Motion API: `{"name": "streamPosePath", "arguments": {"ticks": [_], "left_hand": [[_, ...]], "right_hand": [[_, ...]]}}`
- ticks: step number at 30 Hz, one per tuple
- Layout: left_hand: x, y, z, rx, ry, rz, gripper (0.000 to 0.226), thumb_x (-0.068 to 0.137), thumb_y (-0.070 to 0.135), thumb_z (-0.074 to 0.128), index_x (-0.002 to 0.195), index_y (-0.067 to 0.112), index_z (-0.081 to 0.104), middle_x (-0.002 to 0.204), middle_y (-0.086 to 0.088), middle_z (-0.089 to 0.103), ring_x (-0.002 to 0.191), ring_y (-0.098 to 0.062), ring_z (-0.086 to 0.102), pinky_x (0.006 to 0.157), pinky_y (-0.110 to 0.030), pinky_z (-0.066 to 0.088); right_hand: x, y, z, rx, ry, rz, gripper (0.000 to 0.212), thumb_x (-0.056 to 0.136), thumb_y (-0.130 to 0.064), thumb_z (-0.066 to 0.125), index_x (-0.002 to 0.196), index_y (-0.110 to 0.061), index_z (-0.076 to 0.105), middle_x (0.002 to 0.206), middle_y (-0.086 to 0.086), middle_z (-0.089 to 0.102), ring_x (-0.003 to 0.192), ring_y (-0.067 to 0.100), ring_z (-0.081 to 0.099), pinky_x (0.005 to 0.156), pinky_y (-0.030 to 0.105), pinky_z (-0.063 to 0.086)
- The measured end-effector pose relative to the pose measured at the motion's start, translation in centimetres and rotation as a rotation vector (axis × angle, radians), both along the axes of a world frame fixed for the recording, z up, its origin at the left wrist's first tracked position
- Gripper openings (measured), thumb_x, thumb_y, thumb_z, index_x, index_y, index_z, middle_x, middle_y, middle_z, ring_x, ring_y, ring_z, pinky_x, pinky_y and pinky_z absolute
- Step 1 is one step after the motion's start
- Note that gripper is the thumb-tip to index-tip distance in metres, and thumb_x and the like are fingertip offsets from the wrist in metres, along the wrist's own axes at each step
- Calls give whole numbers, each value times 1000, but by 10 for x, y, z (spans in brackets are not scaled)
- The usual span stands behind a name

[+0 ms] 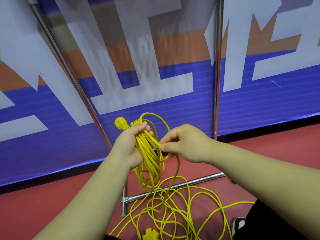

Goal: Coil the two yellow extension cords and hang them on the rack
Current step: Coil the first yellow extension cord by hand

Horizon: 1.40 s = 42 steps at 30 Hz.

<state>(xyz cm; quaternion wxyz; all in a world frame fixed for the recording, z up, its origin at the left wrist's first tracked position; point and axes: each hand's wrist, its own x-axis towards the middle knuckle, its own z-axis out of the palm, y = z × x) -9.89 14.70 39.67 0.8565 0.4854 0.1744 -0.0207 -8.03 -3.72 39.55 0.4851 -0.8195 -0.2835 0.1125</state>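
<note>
My left hand point(129, 144) grips a bundle of several loops of yellow extension cord point(149, 161), its yellow plug point(120, 123) sticking out above the fist. The loops hang below the hand. My right hand point(181, 142) pinches a strand of the same cord just right of the bundle, and that strand drops to the floor. Loose yellow cord point(173, 213) lies tangled on the red floor below, with a yellow socket end point(149, 234) at the bottom edge. The metal rack's uprights point(217, 84) stand right behind my hands.
The rack's base bar point(173, 187) lies on the red floor under the hanging loops, with a second slanted upright point(69, 75) at left. A blue, white and orange banner point(52, 135) forms a wall behind. My shoe point(239, 224) is at the lower right.
</note>
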Motion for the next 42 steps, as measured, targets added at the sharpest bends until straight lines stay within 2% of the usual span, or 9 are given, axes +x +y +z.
{"name": "streamPosePath", "arguments": {"ticks": [4,10,13,21,27,32,37,39,42], "left_hand": [[-2,-1,-1,40,-38,-45,41,97,22,57,61,11,71,62,-3,60,52,-15,60,57,-28,52],[-8,-11,-13,191,26,-95,9,82,19,70,85,11,67,69,-2,61,51,-11,58,49,-25,50],[-11,-22,-22,259,56,-133,9,92,13,66,85,8,69,71,-6,64,52,-14,58,50,-26,51],[-16,-35,-28,249,44,-265,16,93,13,60,94,4,73,95,-20,75,83,-31,75,84,-43,56],[-12,-28,-20,153,63,-355,22,83,24,65,87,3,71,70,-10,62,56,-21,60,68,-41,58],[-12,-12,-4,178,1,-443,20,80,26,75,81,8,68,62,-5,53,45,-14,50,49,-28,50],[-17,5,16,149,-89,-629,54,47,21,99,82,8,59,57,-1,45,38,-9,44,45,-23,46],[-18,8,22,92,-102,-695,41,52,19,96,77,11,65,55,2,46,37,-6,44,44,-22,45],[-17,15,26,7,-138,-794,27,64,18,89,77,14,66,55,6,50,37,-2,47,44,-22,45]], "right_hand": [[-1,1,2,121,91,-65,9,87,-23,77,84,-15,76,70,7,74,69,30,71,70,45,56],[11,-3,13,242,165,-268,14,85,-28,78,84,-13,76,69,0,69,56,3,53,59,20,43],[17,-6,16,294,265,-358,18,83,-25,79,84,-7,76,71,12,67,62,13,52,48,19,39],[27,-7,16,426,554,-397,17,89,-11,75,96,-12,60,62,6,67,54,12,64,46,19,51],[33,-20,16,426,537,-347,8,91,-13,71,92,-9,65,72,8,71,58,11,69,48,18,51],[49,-45,14,83,139,-270,41,78,-24,85,115,-22,67,110,-2,67,96,12,65,70,21,49],[54,-51,-1,-191,79,66,113,65,-41,93,155,-42,24,161,-13,27,147,9,27,104,26,32],[52,-41,-1,-146,108,155,112,65,-37,94,154,-44,26,158,-14,35,144,8,35,105,26,38],[52,-27,-6,-13,191,245,65,72,-24,87,131,-26,60,132,-2,65,123,14,60,106,39,49]]}}
